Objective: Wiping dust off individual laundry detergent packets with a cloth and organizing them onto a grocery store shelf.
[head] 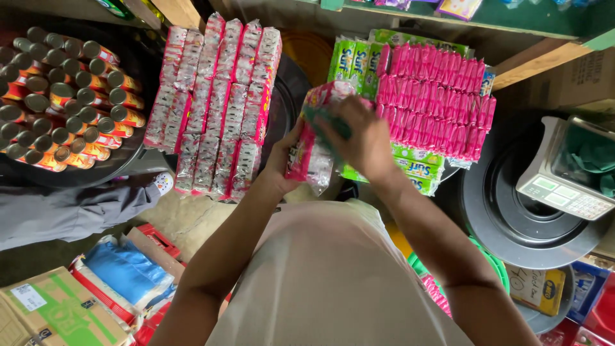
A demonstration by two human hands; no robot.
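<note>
Left hand (286,156) grips a strip of pink sachets (312,138) from beneath, fingers curled shut around its lower edge. Right hand (359,138) lies on top of the same strip, fingers bent; a green cloth-like scrap (328,125) is pinched under them. The strip hangs in the gap between two displays. To its left, glossy red-and-clear sachet strips (214,106) lie in about five columns. To its right, a block of magenta sachets (435,106) sits on green packets (416,168). Far left, a dark round basin (138,150) holds dozens of tins (61,96), too many to count. A white weighing scale (564,182) rests on a black round lid (512,218).
</note>
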